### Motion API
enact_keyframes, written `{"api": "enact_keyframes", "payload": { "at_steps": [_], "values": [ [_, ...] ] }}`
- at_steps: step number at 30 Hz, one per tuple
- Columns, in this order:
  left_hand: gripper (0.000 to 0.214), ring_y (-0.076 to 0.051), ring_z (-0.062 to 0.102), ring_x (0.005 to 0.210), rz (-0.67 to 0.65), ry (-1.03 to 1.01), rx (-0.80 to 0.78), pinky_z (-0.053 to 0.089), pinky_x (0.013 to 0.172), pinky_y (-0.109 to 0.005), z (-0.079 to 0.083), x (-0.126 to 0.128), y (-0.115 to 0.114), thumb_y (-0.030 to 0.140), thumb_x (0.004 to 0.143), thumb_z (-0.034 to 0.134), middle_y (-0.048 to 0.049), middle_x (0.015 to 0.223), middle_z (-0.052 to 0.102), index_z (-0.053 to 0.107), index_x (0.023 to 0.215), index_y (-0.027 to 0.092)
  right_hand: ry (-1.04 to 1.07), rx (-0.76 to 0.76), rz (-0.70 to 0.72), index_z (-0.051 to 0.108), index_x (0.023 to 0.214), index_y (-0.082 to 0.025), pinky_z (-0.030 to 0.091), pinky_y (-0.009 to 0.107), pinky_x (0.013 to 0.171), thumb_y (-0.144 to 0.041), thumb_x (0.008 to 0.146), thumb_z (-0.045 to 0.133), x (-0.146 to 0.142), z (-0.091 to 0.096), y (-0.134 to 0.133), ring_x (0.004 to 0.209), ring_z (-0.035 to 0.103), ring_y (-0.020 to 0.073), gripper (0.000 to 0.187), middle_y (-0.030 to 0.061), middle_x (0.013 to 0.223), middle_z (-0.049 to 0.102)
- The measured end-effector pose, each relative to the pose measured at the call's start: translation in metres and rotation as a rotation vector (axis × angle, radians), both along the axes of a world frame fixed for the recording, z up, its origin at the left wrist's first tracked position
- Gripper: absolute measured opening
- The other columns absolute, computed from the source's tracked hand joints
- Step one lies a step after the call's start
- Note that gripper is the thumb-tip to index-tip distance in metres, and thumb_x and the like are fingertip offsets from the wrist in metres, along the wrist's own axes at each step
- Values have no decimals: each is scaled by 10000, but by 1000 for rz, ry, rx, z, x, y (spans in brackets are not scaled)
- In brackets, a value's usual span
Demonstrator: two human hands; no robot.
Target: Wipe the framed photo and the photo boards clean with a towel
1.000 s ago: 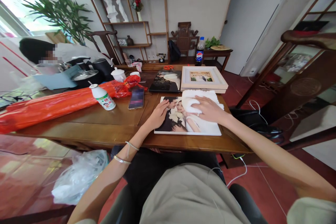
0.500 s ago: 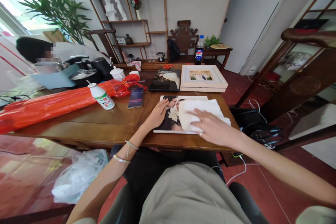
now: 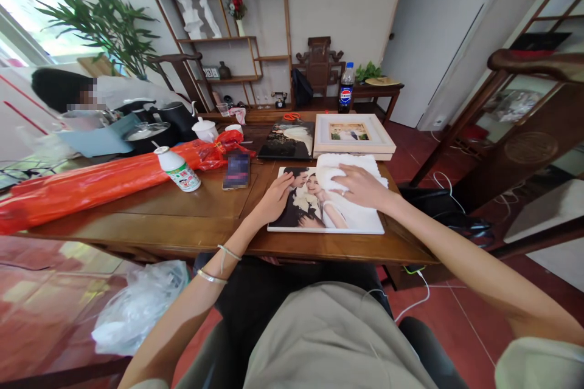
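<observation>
In front of me a wedding photo panel (image 3: pixel 303 213) with white edges lies flat on the wooden table. My left hand (image 3: pixel 275 196) rests on its left side, fingers stretched out and holding nothing. A white cloth (image 3: pixel 326 165) covers the panel's upper right part and reaches past its edge. Over the cloth, my right hand (image 3: pixel 360 185) presses it down with fingers slightly spread; part of the cloth is hidden beneath the palm.
Behind the panel are a dark photo panel (image 3: pixel 287 140) and a white-framed photo (image 3: pixel 385 143). To the left lie a phone (image 3: pixel 236 171), a white bottle (image 3: pixel 177 170) and a long red wrapped bundle (image 3: pixel 91 185). A cola bottle (image 3: pixel 345 88) stands farther back. Another person leans at far left.
My right hand has slid the cloth away from me, up toward the panel's far right corner. More of the photo's lower right is uncovered. The left hand stays in place.
</observation>
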State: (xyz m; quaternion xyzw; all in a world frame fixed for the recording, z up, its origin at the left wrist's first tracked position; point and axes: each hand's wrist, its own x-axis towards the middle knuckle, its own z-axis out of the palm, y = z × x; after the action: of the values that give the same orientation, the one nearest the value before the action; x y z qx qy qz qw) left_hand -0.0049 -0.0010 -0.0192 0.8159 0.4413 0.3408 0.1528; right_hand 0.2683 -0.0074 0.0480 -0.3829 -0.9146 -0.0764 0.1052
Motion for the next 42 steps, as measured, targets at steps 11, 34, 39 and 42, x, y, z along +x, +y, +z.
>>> {"api": "enact_keyframes", "payload": {
  "at_steps": [11,34,39,42],
  "values": [
    [410,-213,377,1337,-2,-9,-1,270,1134,-423,0,0,0,240,928,325,-135,1399,462,512,1277,134,-14,-94,33,681,1017,-187,401,486,944,-202,865,493,-16,9,-49,1216,456,325,242,144,1262,557],
    [426,-224,354,1351,-5,11,10,264,1137,-442,0,2,0,225,924,316,-165,1399,456,496,1285,88,-28,-40,-85,674,1047,-168,423,449,859,-292,889,460,-38,7,-6,1068,545,313,294,158,1112,629],
    [430,-233,346,1355,-13,23,22,272,1130,-463,-2,1,1,213,920,311,-170,1402,450,492,1288,86,-27,-123,142,669,1091,-190,276,561,1020,-230,804,566,-49,5,-81,1301,345,376,308,154,1410,433],
    [425,-235,339,1359,-33,17,21,278,1125,-475,-3,-1,4,227,921,326,-152,1409,447,489,1299,119,-45,-159,213,667,1090,-179,242,592,1035,-265,789,592,-51,3,-112,1336,276,405,321,165,1444,387]
  ]
}}
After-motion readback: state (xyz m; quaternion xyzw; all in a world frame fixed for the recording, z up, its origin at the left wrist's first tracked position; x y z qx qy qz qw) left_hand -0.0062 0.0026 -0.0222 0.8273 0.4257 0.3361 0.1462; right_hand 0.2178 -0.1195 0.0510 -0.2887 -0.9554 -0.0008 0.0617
